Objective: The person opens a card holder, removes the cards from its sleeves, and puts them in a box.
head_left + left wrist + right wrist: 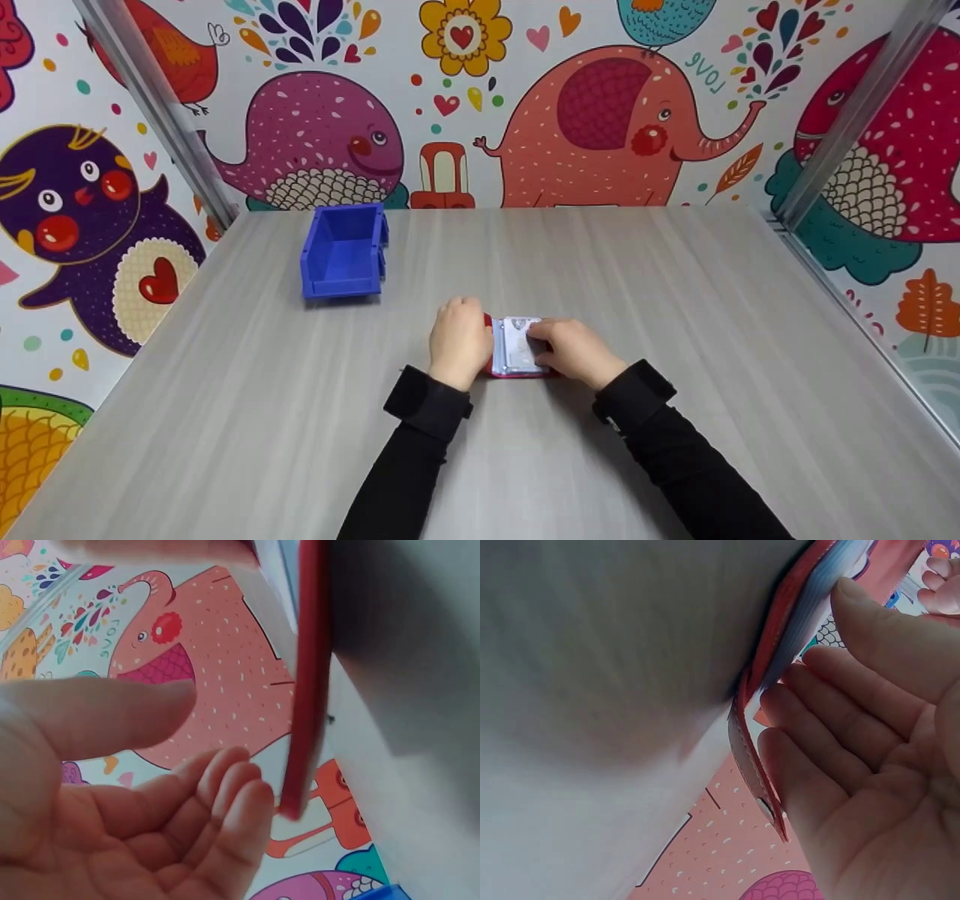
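Note:
A small red card holder (523, 346) with clear plastic sleeves lies opened out on the table, a whitish card or page showing on top. My left hand (459, 341) is at its left cover. In the left wrist view the fingers are loosely bent beside the red cover (306, 690), the thumb standing apart; whether the fingertips touch it is hard to tell. My right hand (576, 349) holds the right edge, thumb on the sleeves (814, 604) and fingers along the side. Below them, a red strap with a metal snap (754, 765) sticks out.
A blue plastic bin (343, 288) stands at the back left of the grey wood-grain table (660, 277). Walls printed with cartoon animals (600, 150) enclose the back and sides, with metal posts (161, 120) at the corners.

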`<state>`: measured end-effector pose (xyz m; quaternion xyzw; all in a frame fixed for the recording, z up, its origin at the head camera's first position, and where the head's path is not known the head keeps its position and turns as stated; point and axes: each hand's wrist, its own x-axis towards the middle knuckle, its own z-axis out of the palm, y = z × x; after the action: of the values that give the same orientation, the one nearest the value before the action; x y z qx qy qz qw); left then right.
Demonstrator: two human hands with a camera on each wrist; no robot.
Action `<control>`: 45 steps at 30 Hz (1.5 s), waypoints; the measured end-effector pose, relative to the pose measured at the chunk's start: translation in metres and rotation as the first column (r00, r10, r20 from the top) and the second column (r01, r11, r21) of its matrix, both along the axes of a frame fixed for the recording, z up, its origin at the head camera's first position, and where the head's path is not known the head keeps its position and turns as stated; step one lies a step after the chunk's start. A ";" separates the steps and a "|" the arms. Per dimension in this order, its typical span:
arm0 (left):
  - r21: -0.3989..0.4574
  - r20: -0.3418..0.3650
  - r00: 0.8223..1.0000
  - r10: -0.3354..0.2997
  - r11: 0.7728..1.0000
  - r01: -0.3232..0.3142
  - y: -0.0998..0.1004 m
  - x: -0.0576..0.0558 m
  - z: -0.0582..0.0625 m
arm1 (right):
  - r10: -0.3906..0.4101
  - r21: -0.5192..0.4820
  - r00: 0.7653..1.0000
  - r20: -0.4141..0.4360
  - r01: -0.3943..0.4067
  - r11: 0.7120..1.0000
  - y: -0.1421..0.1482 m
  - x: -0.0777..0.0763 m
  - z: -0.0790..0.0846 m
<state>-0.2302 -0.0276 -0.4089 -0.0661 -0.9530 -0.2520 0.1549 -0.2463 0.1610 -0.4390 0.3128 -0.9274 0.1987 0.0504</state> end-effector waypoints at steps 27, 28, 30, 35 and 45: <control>0.002 0.086 0.985 -0.151 0.989 0.151 0.019 -0.006 -0.021 | 0.061 -0.024 0.998 -0.029 -0.062 0.998 0.004 -0.002 -0.002; 0.003 0.092 0.984 -0.152 0.988 0.152 0.019 -0.007 -0.021 | 0.063 -0.024 0.998 -0.025 -0.063 0.998 0.004 -0.002 -0.001; 0.008 0.112 0.982 -0.154 0.988 0.154 0.019 -0.008 -0.022 | 0.064 -0.024 0.998 -0.016 -0.064 0.998 0.005 -0.002 -0.001; 0.019 0.170 0.973 -0.159 0.987 0.158 0.018 -0.011 -0.021 | 0.068 -0.032 0.998 0.002 -0.068 0.997 0.006 -0.002 -0.001; 0.026 0.290 0.947 -0.139 0.990 0.138 0.016 -0.020 -0.019 | 0.080 -0.023 0.997 0.004 -0.080 0.997 0.008 -0.002 -0.002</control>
<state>-0.2500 -0.0112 -0.4276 -0.0947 -0.9577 -0.2717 -0.0048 -0.2482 0.1685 -0.4405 0.3488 -0.9119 0.2117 0.0437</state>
